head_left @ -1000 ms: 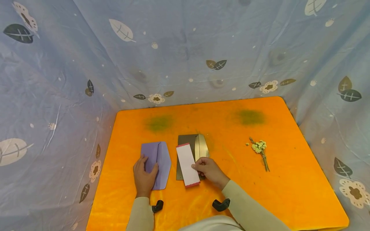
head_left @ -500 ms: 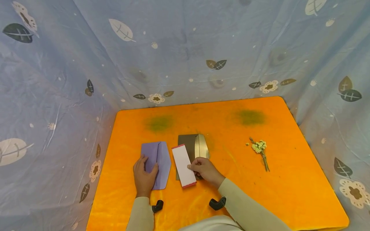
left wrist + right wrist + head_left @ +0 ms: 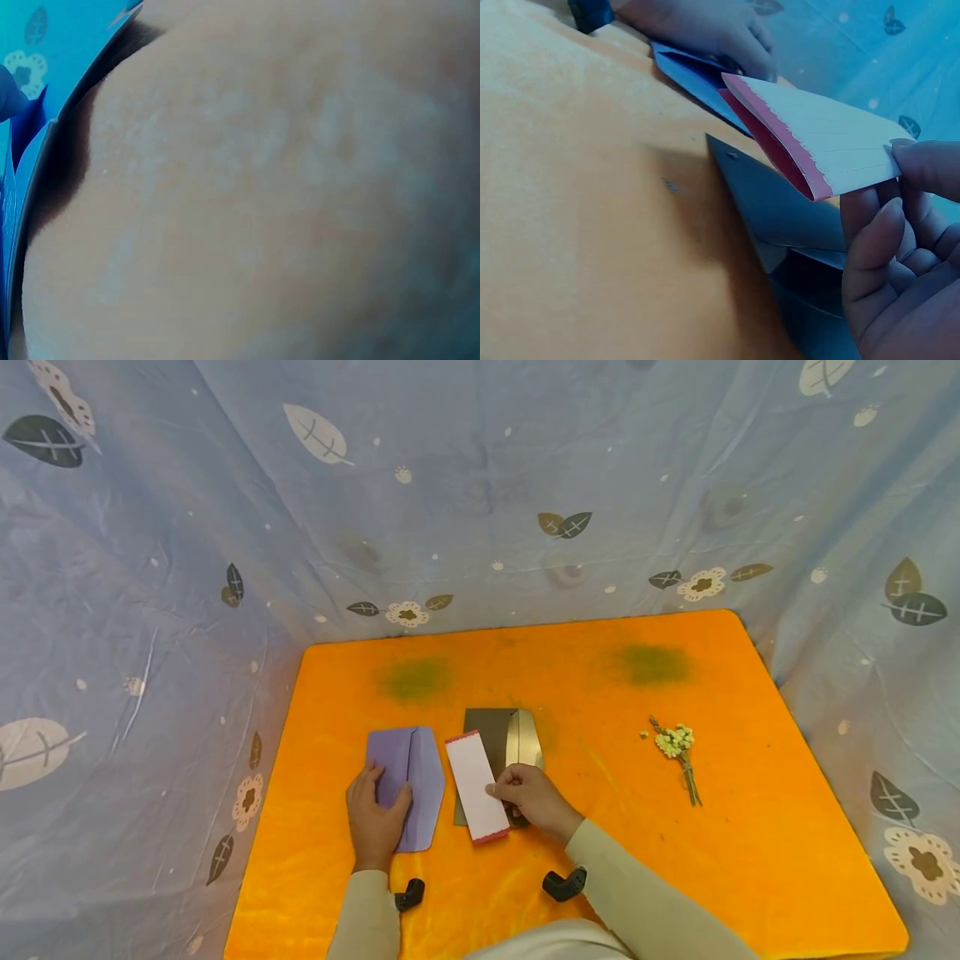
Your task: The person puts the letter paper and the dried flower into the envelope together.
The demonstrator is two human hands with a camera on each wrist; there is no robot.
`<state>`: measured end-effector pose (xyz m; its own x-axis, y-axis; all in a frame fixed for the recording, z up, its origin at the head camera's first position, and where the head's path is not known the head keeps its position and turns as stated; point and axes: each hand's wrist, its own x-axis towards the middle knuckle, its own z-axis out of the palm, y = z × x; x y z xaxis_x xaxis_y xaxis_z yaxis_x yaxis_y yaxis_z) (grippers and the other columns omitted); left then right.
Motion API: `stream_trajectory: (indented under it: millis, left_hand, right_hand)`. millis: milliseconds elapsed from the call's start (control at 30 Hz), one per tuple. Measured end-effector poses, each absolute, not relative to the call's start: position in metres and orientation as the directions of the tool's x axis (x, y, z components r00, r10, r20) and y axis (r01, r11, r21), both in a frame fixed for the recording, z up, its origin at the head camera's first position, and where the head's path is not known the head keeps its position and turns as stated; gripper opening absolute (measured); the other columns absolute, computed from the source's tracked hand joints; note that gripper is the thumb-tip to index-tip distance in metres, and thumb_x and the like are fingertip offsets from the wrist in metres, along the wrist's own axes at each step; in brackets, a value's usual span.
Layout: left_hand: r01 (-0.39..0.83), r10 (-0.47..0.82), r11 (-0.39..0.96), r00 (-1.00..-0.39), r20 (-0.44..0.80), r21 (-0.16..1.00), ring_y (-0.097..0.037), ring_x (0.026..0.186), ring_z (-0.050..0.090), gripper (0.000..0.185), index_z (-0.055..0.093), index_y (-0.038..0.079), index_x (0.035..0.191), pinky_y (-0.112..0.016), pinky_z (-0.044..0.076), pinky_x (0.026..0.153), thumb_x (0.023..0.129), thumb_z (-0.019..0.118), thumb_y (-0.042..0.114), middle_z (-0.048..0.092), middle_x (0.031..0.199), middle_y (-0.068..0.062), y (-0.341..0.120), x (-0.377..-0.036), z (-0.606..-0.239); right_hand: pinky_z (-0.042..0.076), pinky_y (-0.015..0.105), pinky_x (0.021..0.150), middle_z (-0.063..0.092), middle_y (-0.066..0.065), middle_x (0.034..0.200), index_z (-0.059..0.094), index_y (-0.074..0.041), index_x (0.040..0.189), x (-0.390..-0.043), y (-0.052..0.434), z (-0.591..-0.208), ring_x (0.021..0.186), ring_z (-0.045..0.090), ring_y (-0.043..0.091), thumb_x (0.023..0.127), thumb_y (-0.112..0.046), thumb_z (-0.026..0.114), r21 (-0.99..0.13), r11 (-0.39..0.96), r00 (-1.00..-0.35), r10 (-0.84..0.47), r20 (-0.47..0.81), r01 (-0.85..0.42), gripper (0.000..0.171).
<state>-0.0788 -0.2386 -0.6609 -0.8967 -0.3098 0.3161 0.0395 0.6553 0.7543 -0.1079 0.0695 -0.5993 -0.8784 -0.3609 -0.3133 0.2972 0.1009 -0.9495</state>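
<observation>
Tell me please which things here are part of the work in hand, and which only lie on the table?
In hand:
- white card with red edges, pinched by the right hand
- purple envelope, the left hand resting on it

Lying about:
- dark envelope with gold flap, under the card
- sprig of small flowers
- orange table

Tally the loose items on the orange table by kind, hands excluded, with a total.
Envelopes: 2, a purple envelope under the left hand and a dark grey envelope.
Folded white letter with red edges, pinched by the right hand: 1.
Dried flower sprig: 1.
Total: 4.
</observation>
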Motion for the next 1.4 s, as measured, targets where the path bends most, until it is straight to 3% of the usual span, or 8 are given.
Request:
stream_trajectory:
  millis: [733,1100,1400]
  left_hand:
    - [0.06,-0.295,0.664,-0.894,0.336,0.745,-0.042,0.143,0.046,0.058,0.069,-0.004,0.137,-0.062,0.036,0.117,0.087,0.089,0.02,0.057,0.157,-0.02,-0.239,-0.08,-0.661]
    - [0.043,-0.301,0.662,-0.899,0.318,0.748,-0.041,0.144,0.046,0.057,0.069,-0.002,0.136,-0.06,0.037,0.118,0.088,0.088,0.021,0.057,0.157,-0.018,-0.24,-0.081,-0.662]
    - [0.02,-0.309,0.661,-0.903,0.297,0.75,-0.039,0.145,0.045,0.057,0.069,-0.001,0.137,-0.059,0.036,0.119,0.089,0.088,0.022,0.056,0.158,-0.016,-0.24,-0.081,-0.661]
  right_hand:
    - [0.049,0.03,0.06,0.062,0.008,0.081,0.069,-0.002,0.096,-0.118,0.051,-0.588,0.067,0.055,0.02,0.103,-0.025,0.079,-0.954,0.082,-0.874,-0.386,-0.297,0.288,0.025]
    - [0.059,0.031,0.065,0.065,0.01,0.082,0.069,-0.004,0.099,-0.118,0.036,-0.595,0.067,0.062,0.021,0.104,-0.025,0.078,-0.939,0.092,-0.841,-0.423,-0.337,0.33,0.024]
    - [0.06,0.03,0.065,0.067,0.011,0.085,0.069,-0.001,0.1,-0.116,0.027,-0.599,0.07,0.064,0.02,0.105,-0.019,0.075,-0.933,0.08,-0.823,-0.448,-0.349,0.352,0.02]
